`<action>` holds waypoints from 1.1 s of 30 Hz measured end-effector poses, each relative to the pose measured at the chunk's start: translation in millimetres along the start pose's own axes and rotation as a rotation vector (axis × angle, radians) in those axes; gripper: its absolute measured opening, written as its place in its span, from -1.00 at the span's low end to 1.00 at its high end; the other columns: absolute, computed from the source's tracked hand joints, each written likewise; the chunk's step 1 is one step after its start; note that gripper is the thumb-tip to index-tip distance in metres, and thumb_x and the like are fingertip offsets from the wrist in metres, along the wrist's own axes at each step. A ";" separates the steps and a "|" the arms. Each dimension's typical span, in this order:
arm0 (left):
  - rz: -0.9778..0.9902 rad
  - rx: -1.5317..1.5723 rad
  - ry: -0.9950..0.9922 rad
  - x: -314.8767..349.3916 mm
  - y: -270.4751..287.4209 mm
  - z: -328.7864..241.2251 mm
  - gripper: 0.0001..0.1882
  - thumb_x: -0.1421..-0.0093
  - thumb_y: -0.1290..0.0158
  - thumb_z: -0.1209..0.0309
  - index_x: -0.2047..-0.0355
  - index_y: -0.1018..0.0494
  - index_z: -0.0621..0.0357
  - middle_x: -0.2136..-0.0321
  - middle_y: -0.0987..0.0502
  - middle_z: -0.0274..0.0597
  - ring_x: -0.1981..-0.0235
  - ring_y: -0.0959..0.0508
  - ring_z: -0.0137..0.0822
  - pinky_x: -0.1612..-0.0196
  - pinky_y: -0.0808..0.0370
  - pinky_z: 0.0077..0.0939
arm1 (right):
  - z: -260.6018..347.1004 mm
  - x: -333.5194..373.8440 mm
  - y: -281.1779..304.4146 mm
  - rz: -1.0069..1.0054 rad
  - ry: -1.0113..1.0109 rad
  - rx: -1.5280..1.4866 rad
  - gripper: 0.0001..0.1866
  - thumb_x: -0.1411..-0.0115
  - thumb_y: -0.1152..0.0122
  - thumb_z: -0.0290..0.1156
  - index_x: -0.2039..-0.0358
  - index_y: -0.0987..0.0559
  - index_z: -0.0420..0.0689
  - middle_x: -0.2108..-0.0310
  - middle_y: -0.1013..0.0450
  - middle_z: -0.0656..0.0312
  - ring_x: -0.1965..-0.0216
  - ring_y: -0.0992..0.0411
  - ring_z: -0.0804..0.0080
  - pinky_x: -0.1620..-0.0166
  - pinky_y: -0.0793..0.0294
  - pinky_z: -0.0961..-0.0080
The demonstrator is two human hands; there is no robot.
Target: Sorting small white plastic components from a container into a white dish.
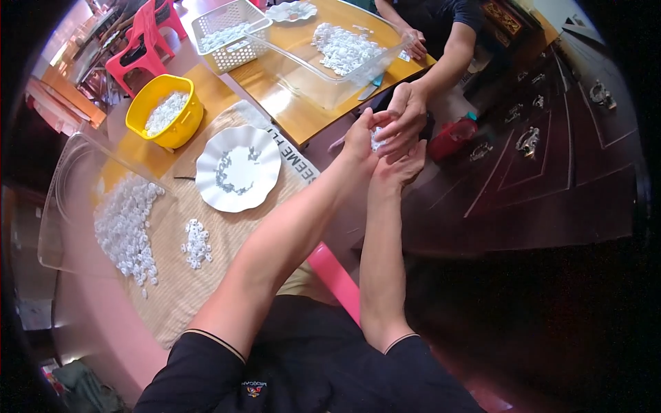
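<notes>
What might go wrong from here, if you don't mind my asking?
The white parts among the left hand, right hand and co-worker's hand might drop, as they appear beyond the table. The left forearm could perhaps bump the plate, scattering its small pieces. The white pile near the cloth's left edge might spill.

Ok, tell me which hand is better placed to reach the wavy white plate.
Probably the left hand: it is nearer the plate, which lies to the left, while the right hand is farther across.
</notes>
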State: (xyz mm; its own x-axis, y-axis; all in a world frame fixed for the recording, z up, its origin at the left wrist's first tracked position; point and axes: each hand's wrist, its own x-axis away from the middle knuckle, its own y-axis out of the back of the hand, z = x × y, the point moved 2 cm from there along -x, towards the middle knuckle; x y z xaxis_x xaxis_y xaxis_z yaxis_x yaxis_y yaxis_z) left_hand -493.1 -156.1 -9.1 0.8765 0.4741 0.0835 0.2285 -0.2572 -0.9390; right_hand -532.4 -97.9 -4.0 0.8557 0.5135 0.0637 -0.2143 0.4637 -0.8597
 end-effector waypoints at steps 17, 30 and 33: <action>-0.533 -0.421 -0.834 216.9 -18.5 -99.5 -0.54 -0.38 0.26 0.23 0.19 -0.52 0.37 0.28 -0.57 -0.11 0.24 -0.50 -0.35 0.06 -0.41 -0.52 | -83.3 159.0 -85.2 0.301 -0.436 -0.093 -0.73 -0.29 0.03 -0.35 0.28 -0.56 -0.28 0.26 -0.55 0.05 0.16 -0.50 0.23 -0.11 -0.42 0.25; -0.845 -0.252 -1.108 360.2 70.0 -126.3 -0.64 -0.35 0.16 0.24 0.24 -0.51 0.29 0.33 -0.54 -0.25 0.32 -0.44 -0.49 0.21 -0.41 -0.64 | -175.7 298.3 -90.5 0.521 -0.663 0.265 -0.85 -0.22 -0.13 -0.47 0.28 -0.53 -0.31 0.35 -0.52 0.15 0.32 -0.51 0.41 0.16 -0.53 0.55; -0.894 -0.321 -1.125 362.8 75.7 -128.7 -0.65 -0.36 0.16 0.25 0.25 -0.50 0.29 0.34 -0.53 -0.27 0.37 -0.43 -0.52 0.29 -0.41 -0.67 | -183.7 300.8 -87.4 0.487 -0.719 0.247 -0.86 -0.23 -0.12 -0.47 0.28 -0.54 -0.30 0.35 -0.52 0.16 0.32 -0.51 0.44 0.21 -0.55 0.55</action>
State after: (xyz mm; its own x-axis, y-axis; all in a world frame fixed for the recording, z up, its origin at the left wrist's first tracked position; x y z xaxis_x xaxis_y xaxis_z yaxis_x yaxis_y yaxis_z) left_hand -103.2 -112.0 -6.9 -0.3526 0.9245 0.1446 0.7188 0.3665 -0.5907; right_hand -169.8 -116.6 -2.8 0.1601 0.9826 0.0941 -0.6423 0.1761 -0.7460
